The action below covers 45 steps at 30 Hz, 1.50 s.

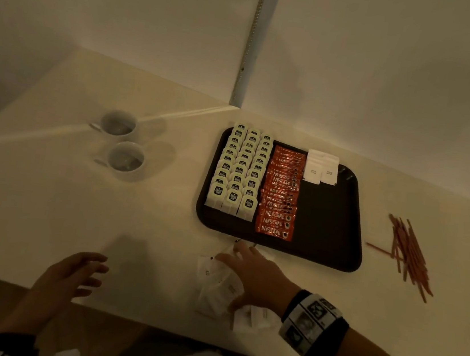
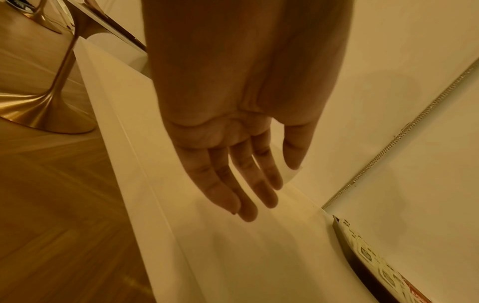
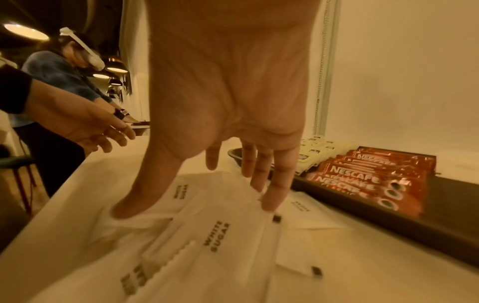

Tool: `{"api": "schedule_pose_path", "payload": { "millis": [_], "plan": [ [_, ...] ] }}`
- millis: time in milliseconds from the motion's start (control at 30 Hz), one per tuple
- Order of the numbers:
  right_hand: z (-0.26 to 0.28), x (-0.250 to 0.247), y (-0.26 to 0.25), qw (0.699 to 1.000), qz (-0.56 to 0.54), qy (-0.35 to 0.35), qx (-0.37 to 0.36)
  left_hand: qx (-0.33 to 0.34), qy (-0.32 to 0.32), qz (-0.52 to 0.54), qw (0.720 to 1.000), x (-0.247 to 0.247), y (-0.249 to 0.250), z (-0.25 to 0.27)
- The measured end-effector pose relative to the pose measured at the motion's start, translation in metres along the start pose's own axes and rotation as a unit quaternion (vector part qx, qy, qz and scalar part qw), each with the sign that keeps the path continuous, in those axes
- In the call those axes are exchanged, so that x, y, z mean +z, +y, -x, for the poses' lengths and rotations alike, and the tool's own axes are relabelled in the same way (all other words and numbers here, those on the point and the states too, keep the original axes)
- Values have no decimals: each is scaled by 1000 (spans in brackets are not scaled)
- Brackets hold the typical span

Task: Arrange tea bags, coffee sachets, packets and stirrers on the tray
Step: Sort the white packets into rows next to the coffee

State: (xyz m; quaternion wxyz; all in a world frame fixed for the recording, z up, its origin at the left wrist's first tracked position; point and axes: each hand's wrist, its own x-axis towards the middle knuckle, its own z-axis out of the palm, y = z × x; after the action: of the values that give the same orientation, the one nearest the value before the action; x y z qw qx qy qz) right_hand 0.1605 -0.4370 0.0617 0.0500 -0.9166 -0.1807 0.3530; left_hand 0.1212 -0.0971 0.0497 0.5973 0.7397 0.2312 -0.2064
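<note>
Sugar packets [image 3: 215, 235] are spread in a loose white pile on the bench [image 1: 47, 183], just before the near edge of the dark tray [image 1: 323, 249]. The right hand [image 1: 256, 279] is laid over this pile with the fingers [image 3: 272, 194] spread and only lightly bent; thumb and fingertips are touching the paper, but no packet is seen to be pinched or lifted, so the grip is wide and holds nothing. The left hand [image 2: 233, 143] is held over the bare bench to the left, fingers relaxed and empty, well apart from the pile.

On the tray, the tea bags [image 1: 239, 172] are set in three rows at the left, the coffee sachets [image 1: 281, 193] in one column beside them, and a few white packets [image 1: 320, 168] at the far right corner. The near right part of the tray is not yet filled. The stirrers [image 1: 409, 251] are lying on the bench to the right of the tray, untouched.

The pile lies directly under the right hand, and the free place is forward and to the right of it, beyond the tray rim. The right hand is judged much nearer, so the next packets would probably be gathered by it and carried over the rim. The packets are lying at mixed angles, so some turning is likely needed to match the ones already placed.
</note>
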Motion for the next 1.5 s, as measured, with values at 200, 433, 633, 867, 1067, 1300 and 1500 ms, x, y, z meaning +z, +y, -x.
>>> {"api": "schedule_pose_path", "payload": {
  "millis": [200, 433, 633, 867, 1067, 1300, 1500],
  "plan": [
    [7, 5, 9, 996, 80, -3, -33, 8, 2, 1, 1000, -1, -1, -3],
    [21, 8, 21, 986, 154, -43, -55, 7, -1, -6, 1000, -4, -9, 1],
    [18, 5, 34, 995, 78, -40, -48, -2, -2, -5, 1000, -4, -11, 7],
    [26, 3, 43, 989, 131, -19, -72, 3, -3, -19, 1000, -2, -10, 7],
    [25, 7, 49, 994, 93, -23, -55, 7, -2, -24, 1000, 3, -2, 7],
    [21, 13, 45, 996, 59, 5, -61, 6, -8, -31, 999, 7, 5, 11],
    [20, 15, 40, 992, 86, -15, -96, -5, -8, -32, 999, 9, 3, 8]
  ]
}}
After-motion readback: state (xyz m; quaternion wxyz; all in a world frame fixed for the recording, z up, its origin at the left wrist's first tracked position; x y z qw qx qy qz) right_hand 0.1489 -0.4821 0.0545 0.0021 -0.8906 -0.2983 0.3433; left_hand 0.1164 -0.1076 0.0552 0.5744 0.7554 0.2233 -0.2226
